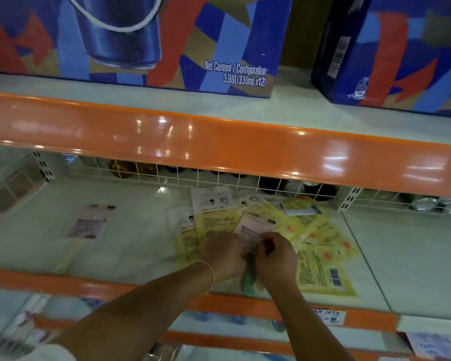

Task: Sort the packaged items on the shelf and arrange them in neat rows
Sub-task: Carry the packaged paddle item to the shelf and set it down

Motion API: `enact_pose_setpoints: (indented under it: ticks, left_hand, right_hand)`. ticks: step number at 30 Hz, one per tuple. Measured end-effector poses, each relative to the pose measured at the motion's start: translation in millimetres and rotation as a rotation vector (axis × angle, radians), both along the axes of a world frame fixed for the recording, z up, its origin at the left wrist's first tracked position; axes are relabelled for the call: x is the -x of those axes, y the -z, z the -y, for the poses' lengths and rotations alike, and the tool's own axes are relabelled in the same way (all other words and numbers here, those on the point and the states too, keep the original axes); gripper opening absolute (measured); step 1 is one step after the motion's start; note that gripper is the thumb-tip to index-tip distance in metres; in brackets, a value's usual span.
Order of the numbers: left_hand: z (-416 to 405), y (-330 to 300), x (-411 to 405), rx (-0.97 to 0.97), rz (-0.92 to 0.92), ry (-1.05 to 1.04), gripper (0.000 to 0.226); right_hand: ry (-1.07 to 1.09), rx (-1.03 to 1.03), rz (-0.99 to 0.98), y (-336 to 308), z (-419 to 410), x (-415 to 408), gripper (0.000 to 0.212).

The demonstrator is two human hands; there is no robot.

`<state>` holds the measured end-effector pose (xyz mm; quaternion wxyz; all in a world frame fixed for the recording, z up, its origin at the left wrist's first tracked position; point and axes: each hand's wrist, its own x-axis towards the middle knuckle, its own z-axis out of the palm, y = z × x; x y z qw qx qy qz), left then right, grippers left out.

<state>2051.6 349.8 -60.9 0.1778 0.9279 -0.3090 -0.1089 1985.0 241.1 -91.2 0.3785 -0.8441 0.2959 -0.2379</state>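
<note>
A loose heap of flat yellow packets [320,235] lies on the middle shelf [130,246], some overlapping, with white-backed ones [211,201] at the rear. One yellow packet with a barcode [323,272] lies nearest the front edge. My left hand [223,254] and my right hand [276,256] meet over the heap, both pinching a pale pink packet [253,230]. A green-edged packet [249,280] shows beneath my wrists. A single pinkish packet [89,222] lies apart on the shelf's left side.
An orange shelf lip [219,136] overhangs from above, carrying large blue and red drink cartons [141,40]. A white wire grid [219,178] backs the shelf, with dark bottles behind it. A handwritten price tag [328,316] sits on the front rail.
</note>
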Motion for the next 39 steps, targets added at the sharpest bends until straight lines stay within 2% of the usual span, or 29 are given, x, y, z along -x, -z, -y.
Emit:
enact_pose_setpoints:
  ticks: [6, 10, 14, 18, 23, 27, 29, 31, 39]
  left_hand:
    - [-22.5, 2.3, -13.1, 0.287, -0.162, -0.107, 0.038]
    - [-47.8, -1.4, -33.0, 0.446, -0.347, -0.191, 0.032]
    - [-85.3, -13.4, -54.3, 0.48, -0.291, -0.256, 0.039]
    - [-134.6, -25.0, -68.8, 0.332, -0.117, -0.272, 0.039]
    - [-207.7, -22.7, -92.7, 0.106, 0.112, -0.341, 0.028]
    - [-261.5, -13.6, -105.7, 0.063, 0.157, -0.429, 0.019]
    - [-282.5, -4.2, -111.8, 0.05, 0.165, -0.481, 0.031]
    - [-299.7, 3.0, -114.5, 0.044, 0.161, -0.502, 0.034]
    - [-322.4, 7.5, -118.6, -0.023, 0.226, -0.321, 0.033]
  right_hand:
    - [0.047, 0.01, 0.098, -9.5, 0.8, -8.4, 0.016]
    - [0.092, -0.012, 0.113, -23.0, -9.2, -20.9, 0.014]
    - [0.033, -0.018, 0.1, -38.9, -42.9, -38.6, 0.013]
    - [-0.08, -0.037, 0.053, -40.4, -87.4, -61.1, 0.021]
    - [-0.14, -0.059, -0.055, -29.9, -139.8, -90.5, 0.014]
    - [-0.191, -0.037, -0.1, -25.7, -177.0, -106.3, 0.014]
    - [-0.238, -0.059, -0.11, -23.2, -195.1, -111.4, 0.016]
    - [-0.264, -0.034, -0.11, -21.2, -212.1, -116.3, 0.018]
    - [-0.292, -0.01, -0.13, -21.4, -246.8, -126.2, 0.017]
